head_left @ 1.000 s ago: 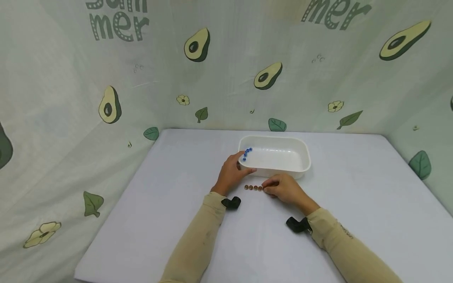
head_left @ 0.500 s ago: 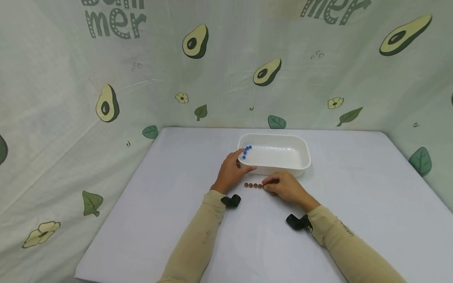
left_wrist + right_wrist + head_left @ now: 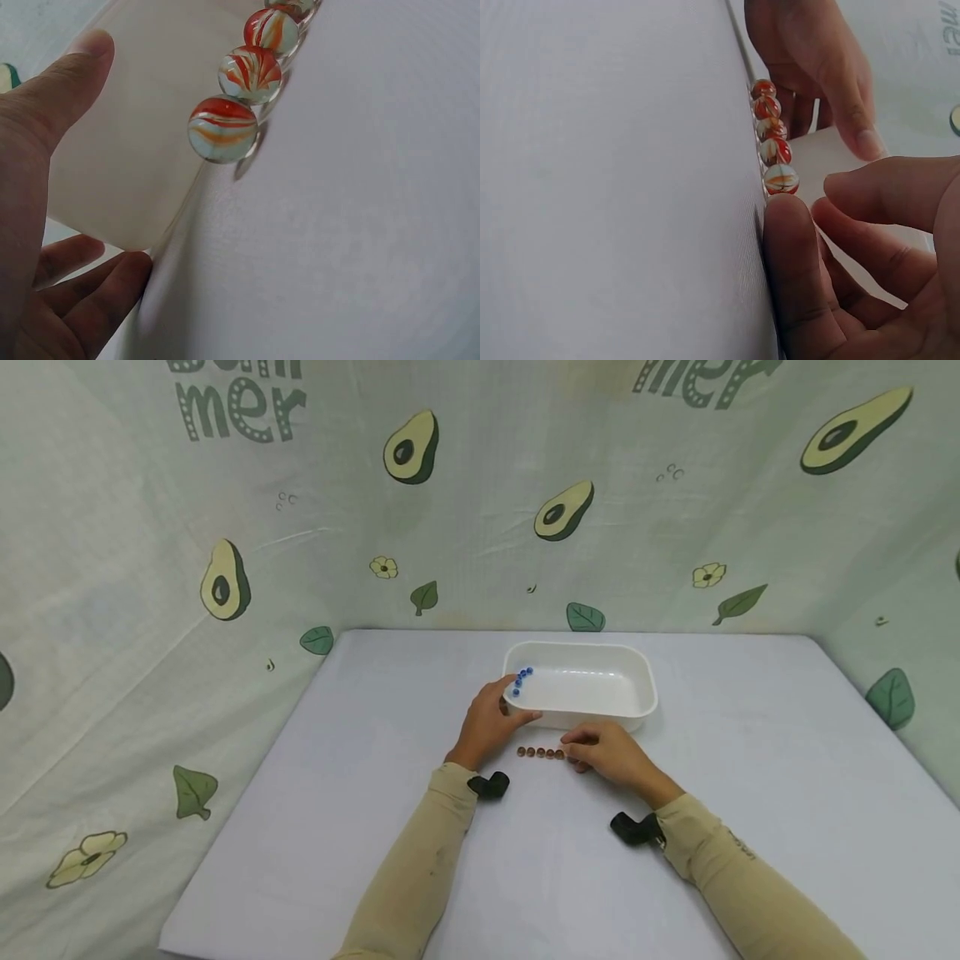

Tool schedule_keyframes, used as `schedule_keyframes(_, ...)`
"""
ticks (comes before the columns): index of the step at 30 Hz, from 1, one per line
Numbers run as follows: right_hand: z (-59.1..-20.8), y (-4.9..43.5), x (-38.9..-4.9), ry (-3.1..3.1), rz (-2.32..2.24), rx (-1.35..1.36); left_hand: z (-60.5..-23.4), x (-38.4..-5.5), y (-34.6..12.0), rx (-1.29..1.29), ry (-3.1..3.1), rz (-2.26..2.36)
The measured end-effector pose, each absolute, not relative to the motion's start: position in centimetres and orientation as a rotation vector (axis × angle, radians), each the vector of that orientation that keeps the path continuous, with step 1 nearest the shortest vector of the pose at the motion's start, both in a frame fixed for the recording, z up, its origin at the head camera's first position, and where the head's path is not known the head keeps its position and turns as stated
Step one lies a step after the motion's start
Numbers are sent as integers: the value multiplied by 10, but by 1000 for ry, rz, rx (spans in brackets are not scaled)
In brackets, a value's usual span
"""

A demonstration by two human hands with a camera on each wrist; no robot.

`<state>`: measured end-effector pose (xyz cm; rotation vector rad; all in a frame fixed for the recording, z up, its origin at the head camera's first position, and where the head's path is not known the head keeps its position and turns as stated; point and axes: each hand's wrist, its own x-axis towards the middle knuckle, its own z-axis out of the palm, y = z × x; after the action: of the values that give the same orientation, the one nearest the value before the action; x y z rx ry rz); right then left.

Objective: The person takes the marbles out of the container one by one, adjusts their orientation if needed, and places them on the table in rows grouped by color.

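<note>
Clear glass marbles with red and orange swirls (image 3: pixel 541 752) form a short row on the table, just in front of a white plastic tray (image 3: pixel 592 692). My right hand (image 3: pixel 611 756) is at the row's right end. In the right wrist view its fingertips are spread apart with nothing between them, one tip right beside the nearest marble (image 3: pixel 781 180). My left hand (image 3: pixel 487 727) grips the tray's left near corner, thumb along the front wall and fingers around the left end. Several blue marbles (image 3: pixel 518 682) lie inside the tray at its left end.
A white cloth covers the table (image 3: pixel 337 810). Behind it hangs a pale curtain (image 3: pixel 465 493) printed with avocados and leaves. Each wrist wears a black camera mount, such as the left mount (image 3: pixel 489 786).
My right hand has let go of the last swirled marble and drawn slightly right, leaving that marble visible at the row's end. My left hand keeps its place on the tray.
</note>
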<state>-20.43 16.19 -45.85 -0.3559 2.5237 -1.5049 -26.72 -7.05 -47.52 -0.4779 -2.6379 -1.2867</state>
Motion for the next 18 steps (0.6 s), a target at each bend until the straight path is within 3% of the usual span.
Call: schedule_keyframes(18, -454, 176, -210, 2516, -1601, -331, -476, -269, -71, -471, -2601, -1325)
